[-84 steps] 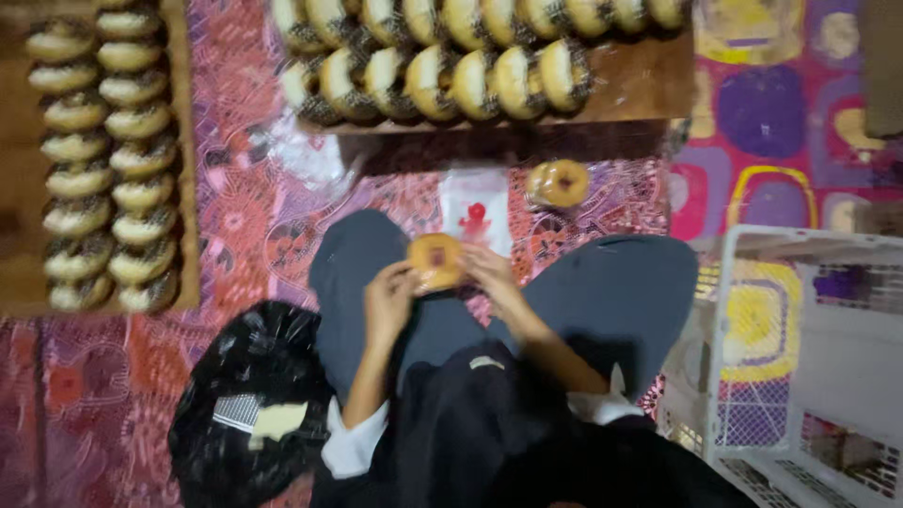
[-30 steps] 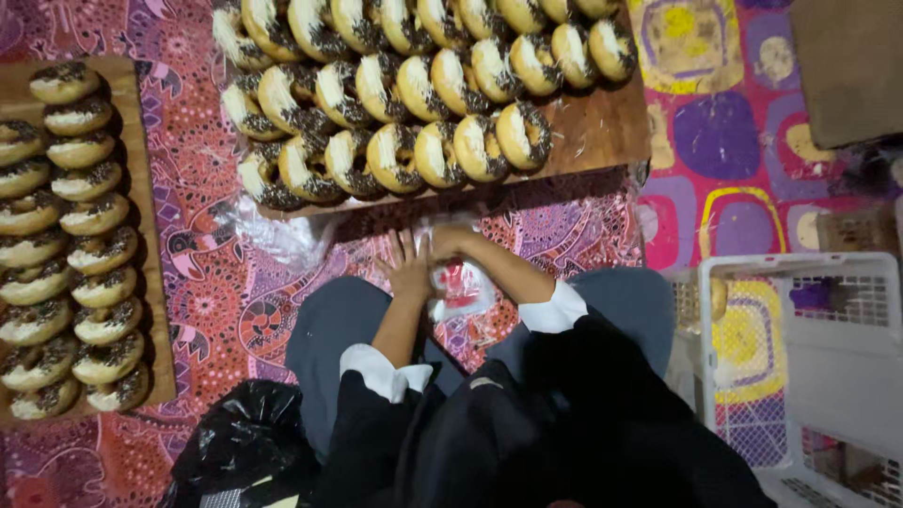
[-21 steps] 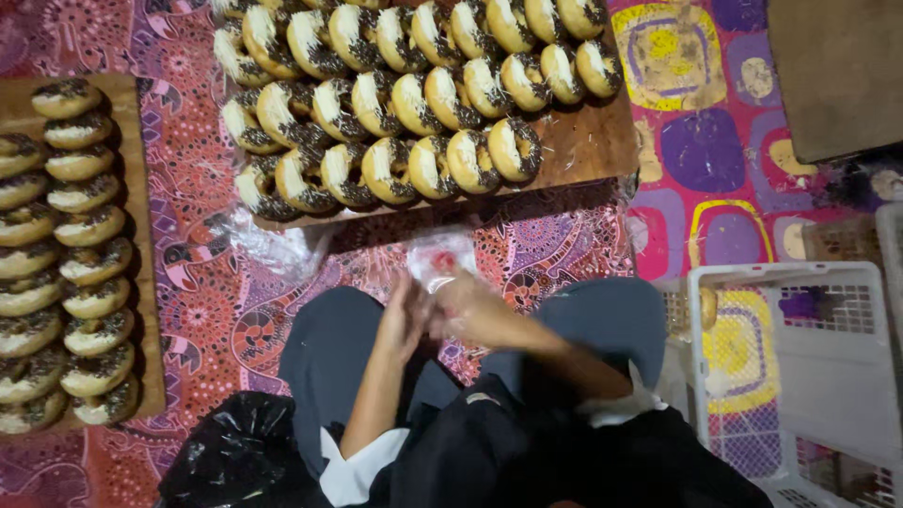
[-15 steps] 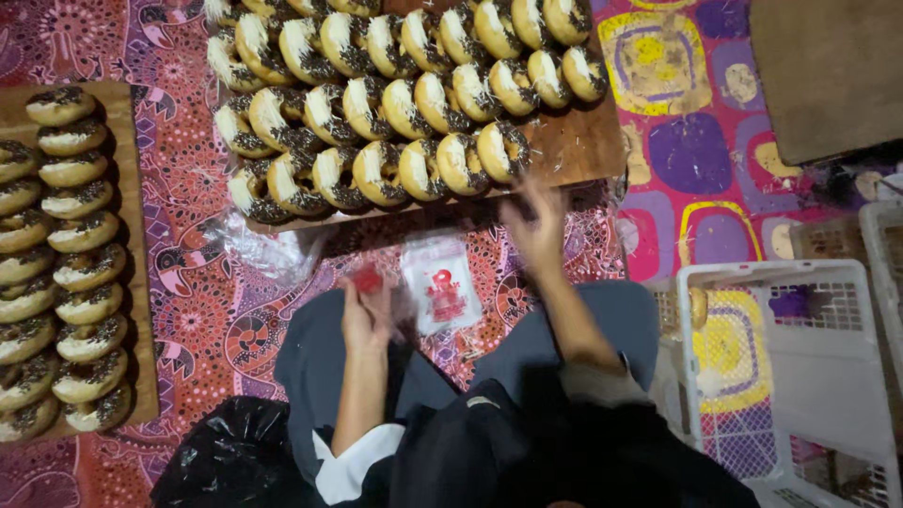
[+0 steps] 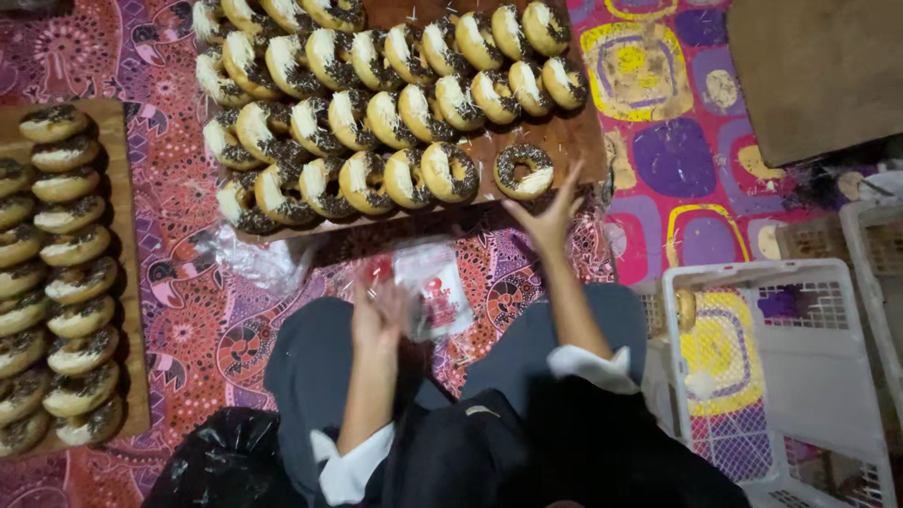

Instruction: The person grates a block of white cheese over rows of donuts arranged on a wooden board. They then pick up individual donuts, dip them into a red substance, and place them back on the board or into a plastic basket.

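Note:
My right hand [image 5: 547, 218] is stretched forward with its fingers spread, just below a chocolate-sprinkled donut [image 5: 524, 169] that lies flat at the near right end of a wooden board [image 5: 574, 136]. Rows of similar iced donuts [image 5: 376, 103] stand on edge across that board. My left hand [image 5: 376, 315] is blurred above my lap and grips a small clear plastic bag [image 5: 435, 292] with a red print. I sit cross-legged in dark trousers on a patterned mat.
A second wooden board [image 5: 120, 282] with a column of donuts [image 5: 56, 282] lies at the left. Crumpled clear plastic [image 5: 254, 259] sits before the main board. White plastic crates [image 5: 781, 376] stand at the right, one with a donut [image 5: 687, 310] inside. A black bag [image 5: 216, 461] is at my left knee.
My right hand has left the bag and reached forward to the board's near right end. The end donut now lies flat. My left hand stays over my lap with the bag.

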